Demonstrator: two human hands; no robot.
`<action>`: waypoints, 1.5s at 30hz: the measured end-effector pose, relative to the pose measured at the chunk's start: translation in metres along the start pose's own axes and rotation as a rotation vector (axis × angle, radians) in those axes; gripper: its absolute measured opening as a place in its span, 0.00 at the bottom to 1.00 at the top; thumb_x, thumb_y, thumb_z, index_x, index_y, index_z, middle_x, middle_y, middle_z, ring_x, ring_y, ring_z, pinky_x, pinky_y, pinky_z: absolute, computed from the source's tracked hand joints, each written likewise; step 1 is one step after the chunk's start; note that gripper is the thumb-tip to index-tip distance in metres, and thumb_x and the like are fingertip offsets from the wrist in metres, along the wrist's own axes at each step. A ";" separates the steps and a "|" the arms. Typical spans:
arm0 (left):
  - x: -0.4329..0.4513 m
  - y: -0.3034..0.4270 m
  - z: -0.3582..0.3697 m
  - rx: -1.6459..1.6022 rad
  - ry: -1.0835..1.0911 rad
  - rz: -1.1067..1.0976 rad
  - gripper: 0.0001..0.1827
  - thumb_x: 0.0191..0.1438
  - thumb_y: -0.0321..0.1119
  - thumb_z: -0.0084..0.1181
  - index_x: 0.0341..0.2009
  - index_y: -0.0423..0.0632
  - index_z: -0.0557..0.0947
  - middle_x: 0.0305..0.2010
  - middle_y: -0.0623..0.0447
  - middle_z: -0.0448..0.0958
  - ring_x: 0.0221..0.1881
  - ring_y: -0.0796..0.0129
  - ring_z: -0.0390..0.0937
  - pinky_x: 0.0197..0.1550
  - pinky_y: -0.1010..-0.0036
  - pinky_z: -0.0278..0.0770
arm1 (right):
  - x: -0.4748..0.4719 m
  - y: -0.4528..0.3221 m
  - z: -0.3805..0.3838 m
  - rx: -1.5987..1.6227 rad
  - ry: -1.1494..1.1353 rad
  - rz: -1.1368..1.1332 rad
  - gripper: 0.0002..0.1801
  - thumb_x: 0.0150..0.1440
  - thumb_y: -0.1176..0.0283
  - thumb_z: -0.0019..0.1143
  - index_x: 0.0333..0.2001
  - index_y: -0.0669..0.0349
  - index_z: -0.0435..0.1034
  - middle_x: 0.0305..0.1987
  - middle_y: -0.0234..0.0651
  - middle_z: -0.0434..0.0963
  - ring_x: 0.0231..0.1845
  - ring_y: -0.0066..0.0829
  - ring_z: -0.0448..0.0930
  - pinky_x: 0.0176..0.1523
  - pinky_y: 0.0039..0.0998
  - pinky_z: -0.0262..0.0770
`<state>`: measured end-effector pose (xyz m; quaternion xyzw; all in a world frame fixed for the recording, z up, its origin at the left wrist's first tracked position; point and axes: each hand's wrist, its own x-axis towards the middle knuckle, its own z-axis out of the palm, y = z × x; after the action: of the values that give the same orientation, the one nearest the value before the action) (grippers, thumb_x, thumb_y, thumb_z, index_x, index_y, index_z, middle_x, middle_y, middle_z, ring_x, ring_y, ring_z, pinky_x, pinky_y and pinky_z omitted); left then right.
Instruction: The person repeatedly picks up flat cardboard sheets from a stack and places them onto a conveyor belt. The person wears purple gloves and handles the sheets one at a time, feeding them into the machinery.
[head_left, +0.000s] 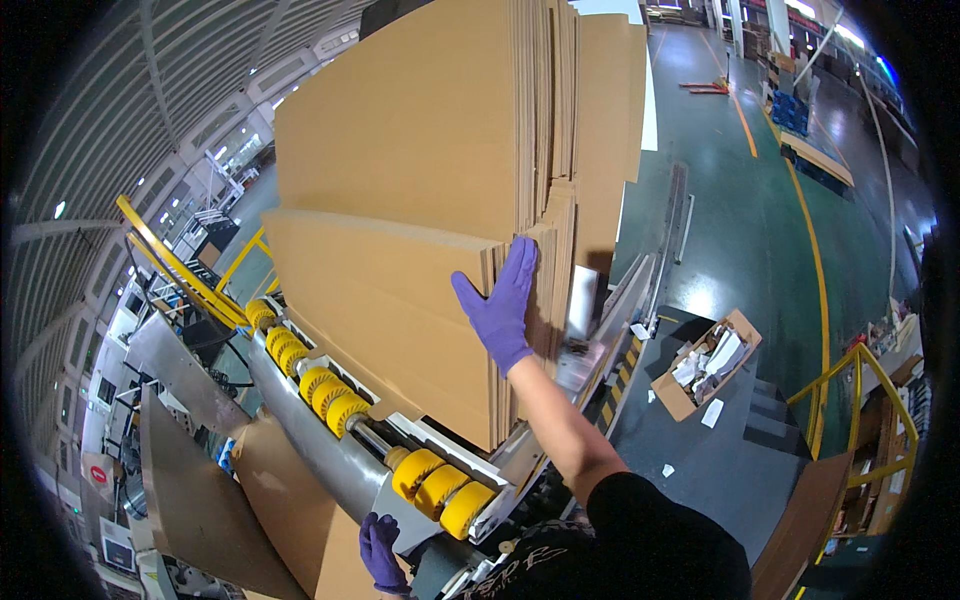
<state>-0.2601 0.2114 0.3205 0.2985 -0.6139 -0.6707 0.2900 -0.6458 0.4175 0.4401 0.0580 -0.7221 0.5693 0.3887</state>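
Note:
Large brown corrugated cardboard sheets (390, 127) stand on edge in a thick, fanned stack before me. A shorter bundle of sheets (382, 300) leans in front of the taller ones. My right hand (500, 304), in a purple glove, lies flat with fingers apart against the right-hand edges of this bundle. My left hand (381, 551), also in a purple glove, is low by the metal cover at the machine's near end, its fingers curled; whether it touches or holds anything is unclear. A shaft with yellow ribbed rollers (330, 397) runs along the foot of the bundle.
Bent cardboard sheets (277, 487) lie left of the rollers. A yellow rail (180, 262) rises at the left. On the right are a metal side rail (619, 296), an open carton of scraps (709, 364) on a dark platform, and a yellow handrail (859, 405). A red pallet jack (709, 88) stands farther off.

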 end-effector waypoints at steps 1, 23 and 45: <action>0.000 0.000 0.001 -0.003 -0.014 -0.019 0.19 0.61 0.39 0.45 0.52 0.40 0.70 0.40 0.46 0.77 0.39 0.64 0.77 0.43 0.71 0.76 | -0.004 -0.006 -0.003 -0.019 0.000 -0.020 0.52 0.48 0.55 0.61 0.63 0.73 0.40 0.67 0.59 0.43 0.69 0.53 0.44 0.69 0.42 0.39; 0.031 0.045 -0.165 0.512 -0.210 0.256 0.18 0.57 0.28 0.47 0.53 0.43 0.69 0.27 0.57 0.70 0.21 0.75 0.65 0.24 0.78 0.66 | -0.379 -0.203 -0.027 0.336 -0.934 -0.862 0.27 0.44 0.69 0.52 0.50 0.61 0.63 0.51 0.41 0.66 0.53 0.42 0.66 0.56 0.45 0.59; -0.060 -0.118 -0.415 -0.445 0.073 -0.221 0.27 0.50 0.37 0.62 0.49 0.35 0.68 0.46 0.50 0.74 0.46 0.70 0.71 0.49 0.76 0.69 | -0.345 -0.107 -0.076 -0.274 -1.478 1.137 0.33 0.55 0.53 0.53 0.52 0.73 0.62 0.28 0.37 0.75 0.26 0.31 0.77 0.29 0.29 0.74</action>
<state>0.0905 -0.0034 0.1774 0.3166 -0.4038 -0.8057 0.2958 -0.3136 0.3231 0.3105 -0.0031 -0.7663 0.4027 -0.5006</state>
